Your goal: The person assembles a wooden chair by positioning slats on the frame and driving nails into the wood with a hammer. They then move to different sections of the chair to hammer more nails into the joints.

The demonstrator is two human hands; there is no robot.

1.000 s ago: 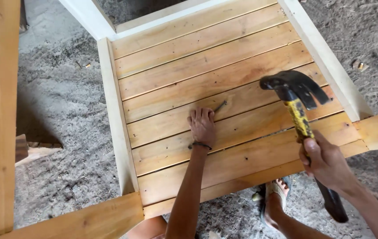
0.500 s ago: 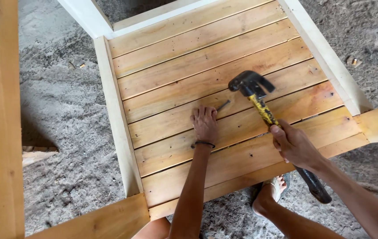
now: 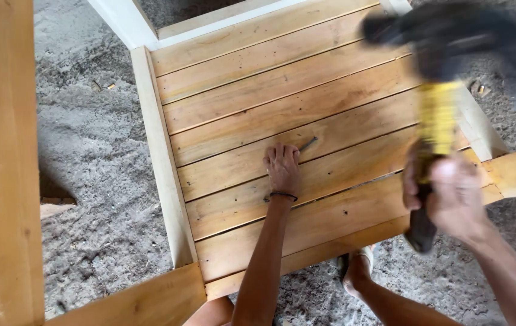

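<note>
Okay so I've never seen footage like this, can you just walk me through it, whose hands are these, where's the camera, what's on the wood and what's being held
The camera sits on a person's head and looks down, so both arms reaching in from the bottom belong to that person. There is only this one view.

Below them is a panel of wooden planks laid side by side in a pale frame, over sandy ground. More boards lie at the left edge and lower corners.

The left hand, with a dark band at the wrist, rests flat on a plank. Its fingertips are at a nail that leans at a slant.

The right hand grips a hammer with a yellow and black handle. The dark head is raised high and blurred, so it is in fast motion.

A sandalled foot shows under the panel's near edge.
</note>
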